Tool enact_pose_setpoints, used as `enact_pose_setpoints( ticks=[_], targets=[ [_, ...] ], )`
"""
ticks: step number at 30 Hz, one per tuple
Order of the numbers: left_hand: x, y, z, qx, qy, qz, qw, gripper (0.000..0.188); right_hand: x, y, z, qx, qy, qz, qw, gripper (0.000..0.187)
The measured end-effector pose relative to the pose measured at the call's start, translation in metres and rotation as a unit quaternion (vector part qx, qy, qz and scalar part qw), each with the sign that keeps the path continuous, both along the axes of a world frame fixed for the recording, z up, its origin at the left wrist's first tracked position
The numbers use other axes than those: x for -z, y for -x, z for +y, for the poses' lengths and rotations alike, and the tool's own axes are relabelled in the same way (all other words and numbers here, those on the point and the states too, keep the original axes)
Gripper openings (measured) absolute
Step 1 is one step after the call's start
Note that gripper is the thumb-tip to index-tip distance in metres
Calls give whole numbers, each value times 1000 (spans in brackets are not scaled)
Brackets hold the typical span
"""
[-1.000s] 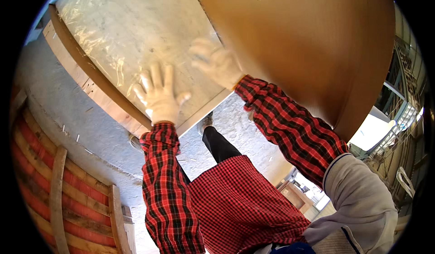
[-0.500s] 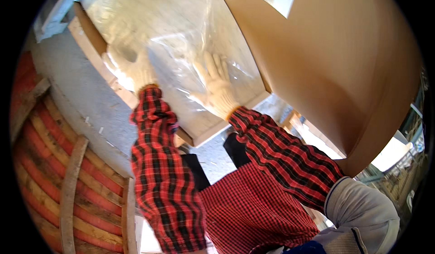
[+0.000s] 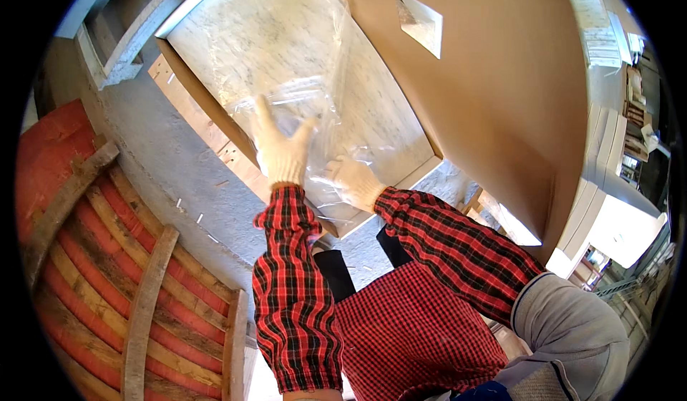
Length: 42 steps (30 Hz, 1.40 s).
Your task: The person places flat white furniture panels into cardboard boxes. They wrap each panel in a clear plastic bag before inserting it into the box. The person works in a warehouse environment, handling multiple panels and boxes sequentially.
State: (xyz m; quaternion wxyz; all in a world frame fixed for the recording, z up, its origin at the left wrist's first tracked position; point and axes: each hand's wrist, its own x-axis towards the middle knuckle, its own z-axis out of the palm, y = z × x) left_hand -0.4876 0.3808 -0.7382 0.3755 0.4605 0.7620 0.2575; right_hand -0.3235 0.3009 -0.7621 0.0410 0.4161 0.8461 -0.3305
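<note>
In front of me a pale, grey-veined marbled panel (image 3: 386, 93) lies inside a shallow cardboard box (image 3: 207, 89). Crumpled clear plastic film (image 3: 330, 64) runs lengthwise over the panel and bunches up near its close end. My left hand (image 3: 283, 147), in a cream knit glove, is above the film by the box's left wall, thumb and fingers spread apart. Low on the film, near the close edge of the box, my right hand (image 3: 356, 181) wears the same kind of glove. Its fingers are curled in on the film, their tips partly hidden.
A large brown cardboard flap (image 3: 494, 93) with a cut-out hole stands open on the right. Wooden pallets over red material (image 3: 143, 308) fill the lower left. Small white scraps dot the grey floor (image 3: 193, 179). White stacked boxes (image 3: 597, 150) stand at the far right.
My left hand has moved right, from the box's left wall to over the film. My right hand, flat with fingers stretched before, has curled its fingers onto the film. The view has shifted.
</note>
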Motion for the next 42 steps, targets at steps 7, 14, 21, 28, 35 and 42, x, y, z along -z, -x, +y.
enact_pose_setpoints(
  ticks=[7,14,21,28,35,42],
  targets=[
    [-60,-8,-119,66,249,-215,942,70,-95,-45,-35,153,158,185,958,27],
    [-263,-38,-192,177,253,-137,941,76,-312,-93,-66,289,139,144,936,38],
    [-288,-12,-242,112,260,-199,938,60,-255,-109,-30,540,64,-111,832,51],
    [-253,19,-391,46,287,-232,928,51,-198,-149,-9,540,-8,-42,841,61],
    [-245,11,-439,78,302,-110,944,40,-77,-35,21,510,9,-74,857,96],
    [-241,31,-413,188,169,14,967,36,-31,46,43,355,109,75,926,43]
  ],
)
